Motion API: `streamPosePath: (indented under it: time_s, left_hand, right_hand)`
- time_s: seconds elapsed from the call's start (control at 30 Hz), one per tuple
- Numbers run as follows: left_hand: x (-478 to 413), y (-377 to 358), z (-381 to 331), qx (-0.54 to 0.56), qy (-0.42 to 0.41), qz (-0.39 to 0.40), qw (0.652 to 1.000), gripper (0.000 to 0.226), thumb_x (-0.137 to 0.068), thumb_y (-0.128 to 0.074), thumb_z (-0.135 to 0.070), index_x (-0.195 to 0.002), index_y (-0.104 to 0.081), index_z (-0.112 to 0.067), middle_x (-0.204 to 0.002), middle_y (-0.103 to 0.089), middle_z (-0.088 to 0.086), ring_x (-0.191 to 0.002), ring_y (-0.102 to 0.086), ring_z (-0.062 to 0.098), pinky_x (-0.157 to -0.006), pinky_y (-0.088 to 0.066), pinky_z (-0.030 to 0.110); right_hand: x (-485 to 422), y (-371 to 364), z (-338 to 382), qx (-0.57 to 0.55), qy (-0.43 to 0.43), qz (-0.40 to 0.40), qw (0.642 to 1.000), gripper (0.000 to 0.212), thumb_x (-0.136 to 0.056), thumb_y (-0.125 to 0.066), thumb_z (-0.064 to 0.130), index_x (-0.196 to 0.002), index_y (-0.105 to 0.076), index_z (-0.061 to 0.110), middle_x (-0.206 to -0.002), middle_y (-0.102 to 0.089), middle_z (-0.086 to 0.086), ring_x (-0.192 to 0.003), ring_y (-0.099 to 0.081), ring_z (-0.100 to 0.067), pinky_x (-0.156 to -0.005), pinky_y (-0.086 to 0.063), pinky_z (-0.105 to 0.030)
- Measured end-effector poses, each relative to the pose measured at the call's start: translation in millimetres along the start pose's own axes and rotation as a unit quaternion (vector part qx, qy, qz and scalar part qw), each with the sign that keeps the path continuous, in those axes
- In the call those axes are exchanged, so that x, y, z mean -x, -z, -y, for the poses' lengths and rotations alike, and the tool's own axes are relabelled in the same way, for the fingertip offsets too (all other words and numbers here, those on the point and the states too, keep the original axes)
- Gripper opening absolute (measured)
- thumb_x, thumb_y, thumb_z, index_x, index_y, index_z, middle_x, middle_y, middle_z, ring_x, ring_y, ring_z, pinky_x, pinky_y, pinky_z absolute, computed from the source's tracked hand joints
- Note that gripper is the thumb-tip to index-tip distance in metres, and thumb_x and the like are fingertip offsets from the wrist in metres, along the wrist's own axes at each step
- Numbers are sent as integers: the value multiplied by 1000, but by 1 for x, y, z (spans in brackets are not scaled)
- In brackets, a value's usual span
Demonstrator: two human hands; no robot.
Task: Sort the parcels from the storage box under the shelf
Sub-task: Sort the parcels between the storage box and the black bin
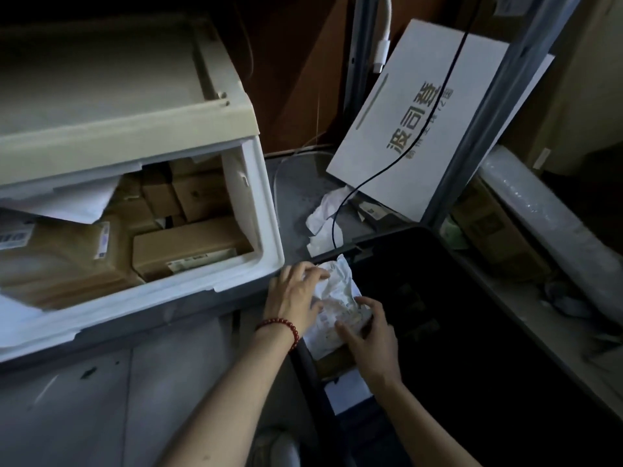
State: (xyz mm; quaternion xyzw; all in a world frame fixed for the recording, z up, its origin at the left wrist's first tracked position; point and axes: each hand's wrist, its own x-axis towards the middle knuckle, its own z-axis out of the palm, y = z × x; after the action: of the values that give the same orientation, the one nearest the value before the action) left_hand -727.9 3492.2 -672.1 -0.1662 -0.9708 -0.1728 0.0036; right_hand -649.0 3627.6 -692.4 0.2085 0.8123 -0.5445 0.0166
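Both hands grip a crumpled white soft parcel (332,308) at the dark bin's (472,332) near-left rim: left hand (293,298) curled on its far end, right hand (367,335) pinching the near end, long axis running between them.

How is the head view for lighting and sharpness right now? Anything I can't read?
Head view: dim overall; the dark bin is nearly black inside, contents unreadable. The white storage box and white carton catch the most light. Wide-angle bending curves the edges. Both hands, left and right, and the crumpled white parcel look soft; its label is illegible.
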Motion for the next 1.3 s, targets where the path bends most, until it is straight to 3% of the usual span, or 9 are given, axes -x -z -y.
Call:
streamPosePath:
  time_s: [0.07, 0.13, 0.23, 0.3, 0.4, 0.6, 0.97, 1.13, 1.3]
  left_hand:
    - [3, -3, 5, -28, 11, -10, 999, 43, -91, -56, -38, -132, -42, -38, -137, -36, -12, -128, -30, 13, -104, -24, 32]
    - [7, -6, 8, -73, 14, -20, 997, 45, -93, -50, -42, -136, -39, -37, -140, -35, -11, -131, -28, 15, -107, -21, 35]
    - [13, -9, 8, -126, 19, -5, 992, 54, -93, -42, -47, -143, -28, -34, -146, -34, -8, -135, -25, 19, -110, -15, 42]
    - [17, -10, 7, -127, 37, 42, 990, 63, -94, -37, -53, -149, -15, -33, -155, -22, -5, -142, -14, 24, -113, -10, 48]
    - [24, -3, 5, -120, 46, 78, 989, 67, -95, -33, -54, -151, -7, -30, -159, -13, -4, -145, -7, 25, -113, -15, 48]
    - [50, 34, -2, -115, 54, 48, 991, 59, -94, -36, -53, -147, -24, -30, -147, -36, -6, -132, -31, 19, -102, -30, 40]
    - [117, 174, -3, -124, 114, -55, 984, 55, -93, -37, -53, -144, -30, -33, -146, -38, -9, -134, -33, 18, -105, -28, 40]
    - [164, 234, 19, -140, 158, -103, 972, 56, -92, -38, -55, -143, -30, -35, -147, -37, -10, -135, -32, 16, -107, -26, 40]
    - [215, 269, 54, -129, 222, -136, 957, 55, -93, -37, -57, -143, -30, -34, -145, -40, -10, -132, -37, 17, -104, -33, 38]
  right_hand:
    - [-3, -6, 1, 120, 9, -7, 993, 50, -87, -65, 40, -131, -41, 42, -129, -52, -2, -129, -38, -21, -108, -31, -41]
    - [-4, -8, 4, 203, 43, -11, 978, 52, -90, -60, 42, -137, -38, 42, -139, -47, 5, -138, -25, -19, -111, -19, -40]
    - [-5, -8, 8, 307, 66, 16, 949, 59, -90, -55, 52, -143, -32, 43, -154, -29, 10, -144, -13, -18, -116, -8, -47]
    - [-6, -5, 11, 359, 58, 35, 931, 64, -88, -51, 60, -145, -26, 46, -159, -10, 6, -147, -3, -21, -116, -1, -54]
    - [-2, 1, 16, 405, 70, 44, 910, 70, -88, -45, 65, -148, -15, 45, -161, -3, 5, -148, 4, -22, -115, 4, -57]
    - [22, 15, 39, 410, 116, 34, 904, 69, -92, -39, 62, -150, -13, 38, -159, -15, 9, -147, -5, -20, -118, -4, -47]
    - [92, 21, 151, 360, 275, -7, 891, 62, -92, -41, 59, -147, -23, 36, -152, -31, 10, -141, -24, -18, -112, -23, -38]
    - [131, -6, 211, 323, 347, 14, 880, 60, -93, -44, 54, -147, -26, 34, -150, -34, 8, -138, -30, -19, -110, -27, -37]
    - [166, -41, 245, 238, 361, 56, 900, 55, -93, -47, 52, -143, -33, 33, -148, -37, 7, -134, -34, -20, -104, -34, -37]
